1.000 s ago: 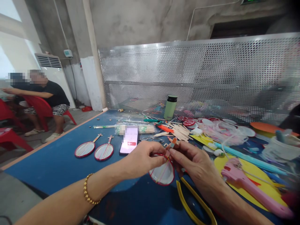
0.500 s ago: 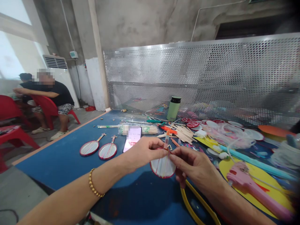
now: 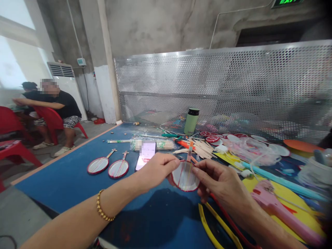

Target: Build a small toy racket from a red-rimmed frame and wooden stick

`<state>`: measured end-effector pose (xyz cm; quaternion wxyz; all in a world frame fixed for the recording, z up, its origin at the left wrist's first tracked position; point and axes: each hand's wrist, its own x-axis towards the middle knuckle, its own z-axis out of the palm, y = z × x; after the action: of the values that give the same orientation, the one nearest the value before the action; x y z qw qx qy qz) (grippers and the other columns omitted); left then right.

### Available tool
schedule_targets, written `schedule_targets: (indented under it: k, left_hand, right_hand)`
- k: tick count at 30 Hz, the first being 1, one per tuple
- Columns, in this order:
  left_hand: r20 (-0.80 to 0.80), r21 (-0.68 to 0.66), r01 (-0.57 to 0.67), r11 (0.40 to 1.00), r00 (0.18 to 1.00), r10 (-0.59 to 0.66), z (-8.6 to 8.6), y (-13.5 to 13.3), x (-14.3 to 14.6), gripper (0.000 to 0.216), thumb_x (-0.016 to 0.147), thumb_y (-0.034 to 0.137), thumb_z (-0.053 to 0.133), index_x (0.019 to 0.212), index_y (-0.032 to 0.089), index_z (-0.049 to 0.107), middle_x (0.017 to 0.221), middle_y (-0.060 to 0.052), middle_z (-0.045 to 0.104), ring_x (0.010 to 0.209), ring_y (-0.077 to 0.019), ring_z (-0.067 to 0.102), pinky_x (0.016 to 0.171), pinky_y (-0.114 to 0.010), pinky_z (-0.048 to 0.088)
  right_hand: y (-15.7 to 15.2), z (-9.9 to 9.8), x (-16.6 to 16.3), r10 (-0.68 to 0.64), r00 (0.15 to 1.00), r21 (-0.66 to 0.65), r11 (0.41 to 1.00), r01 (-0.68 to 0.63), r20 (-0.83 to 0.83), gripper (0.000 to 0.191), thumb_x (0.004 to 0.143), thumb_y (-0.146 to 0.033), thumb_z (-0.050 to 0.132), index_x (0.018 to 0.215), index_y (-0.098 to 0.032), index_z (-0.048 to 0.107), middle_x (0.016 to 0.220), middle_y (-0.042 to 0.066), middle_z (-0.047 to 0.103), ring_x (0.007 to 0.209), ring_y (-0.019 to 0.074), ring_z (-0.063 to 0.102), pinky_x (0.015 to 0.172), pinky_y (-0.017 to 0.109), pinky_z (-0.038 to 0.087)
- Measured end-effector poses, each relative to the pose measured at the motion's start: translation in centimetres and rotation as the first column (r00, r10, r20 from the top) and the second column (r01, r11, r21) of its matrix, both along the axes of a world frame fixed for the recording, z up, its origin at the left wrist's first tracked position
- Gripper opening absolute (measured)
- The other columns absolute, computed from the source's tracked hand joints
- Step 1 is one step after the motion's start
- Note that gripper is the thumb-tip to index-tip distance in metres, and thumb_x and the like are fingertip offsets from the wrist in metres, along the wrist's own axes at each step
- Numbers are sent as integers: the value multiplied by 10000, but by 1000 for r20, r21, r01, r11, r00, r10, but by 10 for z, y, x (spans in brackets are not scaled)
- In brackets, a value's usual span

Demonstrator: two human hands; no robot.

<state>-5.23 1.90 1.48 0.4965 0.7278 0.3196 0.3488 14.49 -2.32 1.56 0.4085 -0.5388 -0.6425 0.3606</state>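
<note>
Between my hands is a small round toy banjo (image 3: 184, 178) with a white face, a red rim, thin coloured strings and a short stick neck that points away from me. My left hand (image 3: 159, 169) pinches its left rim, thumb on top. On the right rim my right hand (image 3: 216, 180) closes thumb and fingers; some of its fingertips are hidden behind the disc. Two similar toy banjos, a left one (image 3: 98, 165) and a right one (image 3: 118, 168), lie on the blue table (image 3: 72, 183). Below my right hand are curved yellow strips (image 3: 210, 224) and a red one.
A lit phone (image 3: 146, 155) lies past my left hand, near wrapped sticks (image 3: 166, 143). Flat wooden sticks (image 3: 204, 148), a green bottle (image 3: 191, 121) and a pink glue gun (image 3: 282, 211) on a yellow disc stand or lie to the right. People sit on red chairs at far left.
The toy banjo has moved slightly up and right. My left hand has shifted from the base of its neck to the left rim; my right hand stays at the right side.
</note>
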Motion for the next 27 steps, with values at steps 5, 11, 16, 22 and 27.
schedule_targets:
  k: [5, 11, 16, 22, 27]
  left_hand:
    - [-64, 124, -60, 990, 996, 69, 0, -3, 1, 405, 964, 409, 489, 635, 185, 409, 642, 32, 390, 627, -122, 360, 563, -254, 269]
    - [-180, 260, -72, 963, 976, 122, 1, -5, 3, 383, 981, 350, 442, 638, 186, 394, 639, 32, 385, 622, -124, 340, 561, -270, 222]
    - [-177, 241, -61, 969, 978, 106, 0, -5, 3, 375, 975, 329, 451, 634, 185, 397, 643, 29, 386, 630, -126, 348, 568, -274, 230]
    - [-148, 146, -25, 989, 988, 47, -4, -2, 3, 358, 963, 354, 471, 649, 182, 450, 635, 14, 452, 609, -129, 439, 552, -253, 313]
    - [-103, 5, 32, 999, 994, -31, -8, 1, 2, 366, 964, 435, 452, 704, 181, 494, 600, -22, 573, 549, -163, 602, 532, -268, 466]
  right_hand:
    - [2, 1, 3, -13, 996, -1, 1000, 13, 84, 370, 874, -580, 579, 862, -217, 652, 553, -19, 620, 439, 149, 596, 428, 245, 480]
    - [3, 0, 3, -11, 997, 10, 1000, 11, 76, 300, 862, -497, 585, 820, -208, 652, 573, -8, 627, 467, 140, 575, 441, 241, 453]
    - [3, -1, 3, -14, 995, 42, 999, 10, 99, 249, 856, -443, 592, 810, -207, 659, 554, -13, 630, 425, 119, 536, 422, 233, 401]
    - [6, -2, 4, -21, 994, 60, 998, 15, 104, 214, 826, -418, 622, 784, -211, 660, 502, -26, 606, 382, 111, 505, 408, 234, 375]
    - [7, -1, 6, -11, 997, 8, 1000, 10, 79, 297, 843, -508, 618, 827, -215, 669, 521, -23, 603, 429, 133, 555, 404, 229, 429]
